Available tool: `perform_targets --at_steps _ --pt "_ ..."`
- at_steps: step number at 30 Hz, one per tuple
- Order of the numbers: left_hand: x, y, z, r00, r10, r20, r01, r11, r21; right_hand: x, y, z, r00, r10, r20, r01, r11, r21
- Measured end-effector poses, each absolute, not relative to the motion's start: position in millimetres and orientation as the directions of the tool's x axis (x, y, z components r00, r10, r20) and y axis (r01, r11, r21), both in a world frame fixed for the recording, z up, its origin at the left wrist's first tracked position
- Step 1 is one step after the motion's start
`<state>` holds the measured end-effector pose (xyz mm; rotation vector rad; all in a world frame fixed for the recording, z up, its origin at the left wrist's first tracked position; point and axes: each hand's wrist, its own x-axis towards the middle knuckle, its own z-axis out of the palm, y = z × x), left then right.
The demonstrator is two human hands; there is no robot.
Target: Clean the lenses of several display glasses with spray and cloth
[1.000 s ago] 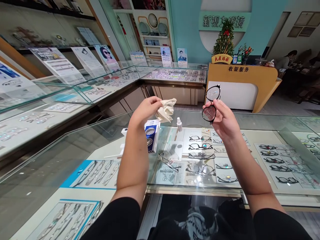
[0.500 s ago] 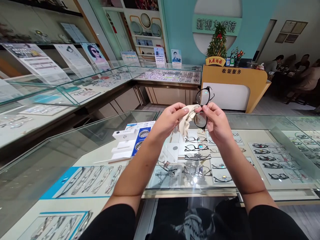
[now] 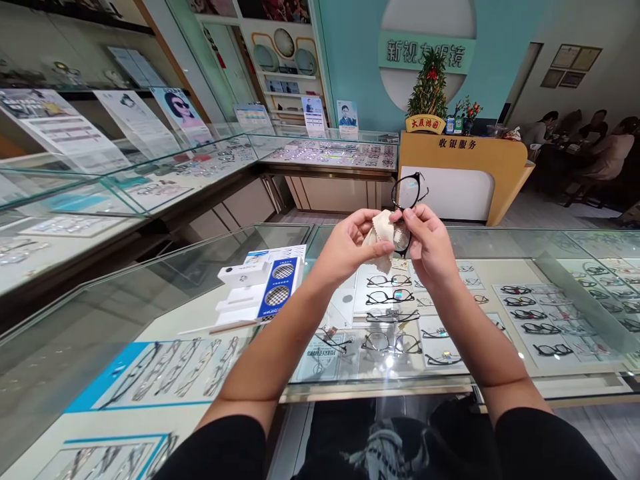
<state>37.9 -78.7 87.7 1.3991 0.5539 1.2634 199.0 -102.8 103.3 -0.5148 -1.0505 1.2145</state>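
"What have the hands got?"

"The left hand point(image 3: 353, 250) has a pale cloth point(image 3: 379, 233) pinched, thumb across the front, folds hanging below!"

"And the right hand point(image 3: 430, 240)?"

"Gripping the black-rimmed glasses point(image 3: 407, 190) between thumb and fingers, near the middle of the frame! They're up on end, one lens above the other, over the glass display table point(image 3: 380, 389)."

"Is the cloth on a lens?"

"It's right at the lower one, covering part of it from here. Whether it's pressing, I can't tell. Upper lens in plain sight, above the fingers!"

"Underneath?"

"Rows of eyeglasses point(image 3: 390, 297) behind the glass, and to the left a blue-and-white box point(image 3: 280, 287) with chequered circles, just beside white stepped blocks point(image 3: 243, 291)."

"Farther out?"

"The yellow counter point(image 3: 463, 155), a leafy plant point(image 3: 428, 90) with red on it, and seated people point(image 3: 613, 152) away to the right!"
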Motion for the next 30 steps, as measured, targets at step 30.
perform_targets --at_steps 30 --pt "60.8 -117.2 92.1 0.171 0.921 0.350 -0.199 -0.315 0.928 177.5 -107.3 92.3 -0.111 0.913 0.393 -0.613 0.249 -0.750"
